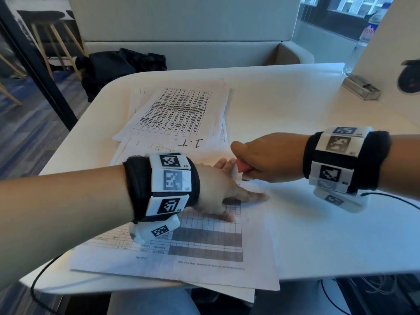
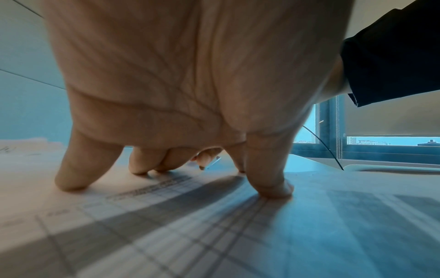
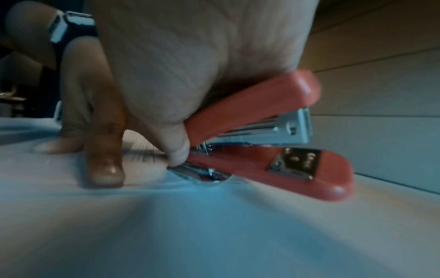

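My right hand (image 1: 256,160) grips a small red stapler (image 3: 273,150), seen as a red sliver (image 1: 243,167) under the palm in the head view. Its mouth stands apart and points away from the papers. Its metal rear tip (image 3: 200,175) lies low at the edge of a printed sheet (image 1: 204,246). My left hand (image 1: 236,201) presses on that sheet with spread, straight fingers (image 2: 269,178), just beside the stapler. The sheet carries a shaded grid and overhangs the table's near edge.
A loose stack of printed papers (image 1: 179,114) lies further back on the white table (image 1: 306,235). At the far right stand a small metal box (image 1: 361,87) and a water bottle (image 1: 361,42). A black bag (image 1: 118,67) sits beyond the table's left corner.
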`<state>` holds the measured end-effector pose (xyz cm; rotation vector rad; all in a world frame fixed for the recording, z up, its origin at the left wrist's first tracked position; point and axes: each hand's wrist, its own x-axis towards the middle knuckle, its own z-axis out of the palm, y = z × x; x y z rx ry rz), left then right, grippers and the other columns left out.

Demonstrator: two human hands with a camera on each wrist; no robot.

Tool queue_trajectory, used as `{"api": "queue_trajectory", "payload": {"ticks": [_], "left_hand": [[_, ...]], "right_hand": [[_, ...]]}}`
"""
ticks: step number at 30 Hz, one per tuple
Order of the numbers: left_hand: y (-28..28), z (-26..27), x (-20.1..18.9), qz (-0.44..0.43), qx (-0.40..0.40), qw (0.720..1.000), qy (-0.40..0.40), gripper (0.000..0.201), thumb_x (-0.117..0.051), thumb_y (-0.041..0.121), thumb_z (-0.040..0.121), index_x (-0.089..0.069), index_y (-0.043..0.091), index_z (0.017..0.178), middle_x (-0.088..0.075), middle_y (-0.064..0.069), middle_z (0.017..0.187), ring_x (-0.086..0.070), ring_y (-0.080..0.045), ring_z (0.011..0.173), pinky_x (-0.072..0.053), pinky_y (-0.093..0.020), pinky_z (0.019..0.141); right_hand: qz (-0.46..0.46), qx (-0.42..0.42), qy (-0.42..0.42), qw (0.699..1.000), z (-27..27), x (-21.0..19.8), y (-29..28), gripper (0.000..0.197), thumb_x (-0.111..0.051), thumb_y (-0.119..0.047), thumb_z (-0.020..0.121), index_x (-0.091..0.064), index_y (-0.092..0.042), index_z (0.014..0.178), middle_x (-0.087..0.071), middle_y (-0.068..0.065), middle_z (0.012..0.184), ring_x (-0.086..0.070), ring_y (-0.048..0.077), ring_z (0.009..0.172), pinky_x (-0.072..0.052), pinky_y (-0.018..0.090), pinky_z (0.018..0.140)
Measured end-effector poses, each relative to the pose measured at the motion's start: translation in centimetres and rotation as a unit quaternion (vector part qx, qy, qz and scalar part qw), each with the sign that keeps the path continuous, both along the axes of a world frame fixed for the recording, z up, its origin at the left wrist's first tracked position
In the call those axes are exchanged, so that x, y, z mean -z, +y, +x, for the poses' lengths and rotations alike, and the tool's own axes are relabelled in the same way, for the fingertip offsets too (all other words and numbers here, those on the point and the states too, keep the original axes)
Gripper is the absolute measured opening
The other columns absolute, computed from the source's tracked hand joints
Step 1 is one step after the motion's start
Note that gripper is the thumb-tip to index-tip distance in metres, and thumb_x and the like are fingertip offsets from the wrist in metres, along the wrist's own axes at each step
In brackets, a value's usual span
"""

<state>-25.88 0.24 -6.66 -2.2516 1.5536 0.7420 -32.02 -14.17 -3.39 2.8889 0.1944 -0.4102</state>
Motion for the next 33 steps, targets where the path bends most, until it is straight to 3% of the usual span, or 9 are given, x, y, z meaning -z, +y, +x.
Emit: {"api": "queue_trajectory", "payload": {"ticks": [2, 5, 9, 11, 16, 21, 33], "left_hand": [[0.1, -0.5, -0.9, 0.019, 0.029, 0.999, 0.011, 0.071, -0.047, 0.047, 0.096, 0.009, 0.068, 0.135, 0.034, -0.012, 0.153, 0.024, -0.027, 0.144, -0.007, -0.06, 0.116], [0.1, -0.5, -1.1, 0.017, 0.033, 0.999, 0.01, 0.071, -0.047, 0.047, 0.096, 0.009, 0.069, 0.133, 0.034, -0.013, 0.152, 0.024, -0.028, 0.143, -0.007, -0.059, 0.116], [0.1, -0.4, -1.0, 0.016, 0.031, 0.999, 0.022, 0.072, -0.049, 0.047, 0.095, 0.008, 0.07, 0.133, 0.035, -0.011, 0.152, 0.027, -0.025, 0.143, -0.005, -0.06, 0.116], [0.1, -0.3, -1.0, 0.013, 0.031, 0.999, 0.025, 0.072, -0.049, 0.048, 0.095, 0.009, 0.07, 0.133, 0.035, -0.011, 0.152, 0.028, -0.024, 0.142, -0.004, -0.06, 0.116], [0.1, -0.4, -1.2, 0.014, 0.032, 0.999, 0.024, 0.07, -0.048, 0.048, 0.096, 0.006, 0.068, 0.136, 0.033, -0.013, 0.152, 0.028, -0.025, 0.142, -0.003, -0.059, 0.115], [0.0, -0.5, -1.1, 0.02, 0.034, 0.999, 0.018, 0.072, -0.049, 0.048, 0.095, 0.007, 0.066, 0.136, 0.034, -0.012, 0.153, 0.026, -0.025, 0.143, -0.004, -0.06, 0.115], [0.1, -0.6, -1.3, 0.023, 0.035, 0.999, 0.011, 0.069, -0.047, 0.047, 0.096, 0.006, 0.066, 0.137, 0.033, -0.014, 0.153, 0.026, -0.028, 0.143, -0.005, -0.06, 0.116]], "right_hand": [[0.052, 0.058, 0.015, 0.997, 0.3, 0.3, -0.1, 0.031, -0.051, -0.038, 0.096, -0.026, -0.02, 0.094, -0.045, -0.011, 0.069, -0.045, 0.006, 0.058, -0.035, 0.024, 0.051], [0.1, 0.13, 0.048, 0.985, 0.8, 0.4, 0.1, 0.032, -0.058, -0.034, 0.091, -0.032, -0.017, 0.098, -0.058, -0.002, 0.075, -0.056, 0.014, 0.062, -0.045, 0.028, 0.053], [0.084, 0.173, 0.063, 0.979, 1.5, 0.1, 0.4, 0.038, -0.062, -0.038, 0.088, -0.034, -0.018, 0.103, -0.053, -0.004, 0.082, -0.05, 0.009, 0.064, -0.035, 0.022, 0.052], [0.082, 0.19, 0.075, 0.976, 1.9, 0.1, 0.4, 0.039, -0.063, -0.04, 0.087, -0.037, -0.017, 0.105, -0.052, -0.003, 0.085, -0.049, 0.009, 0.067, -0.036, 0.023, 0.054], [0.096, 0.221, 0.094, 0.966, 2.3, 0.0, 0.4, 0.039, -0.066, -0.04, 0.086, -0.044, -0.016, 0.107, -0.056, -0.001, 0.088, -0.05, 0.011, 0.069, -0.038, 0.025, 0.058], [0.093, 0.236, 0.113, 0.961, 2.3, -0.5, 0.6, 0.042, -0.065, -0.042, 0.087, -0.049, -0.013, 0.113, -0.063, 0.006, 0.104, -0.053, 0.013, 0.072, -0.041, 0.023, 0.059], [0.083, 0.26, 0.147, 0.951, 2.4, -1.3, 0.4, 0.044, -0.063, -0.047, 0.086, -0.057, -0.012, 0.111, -0.067, 0.005, 0.098, -0.057, 0.013, 0.068, -0.041, 0.023, 0.056]]}}
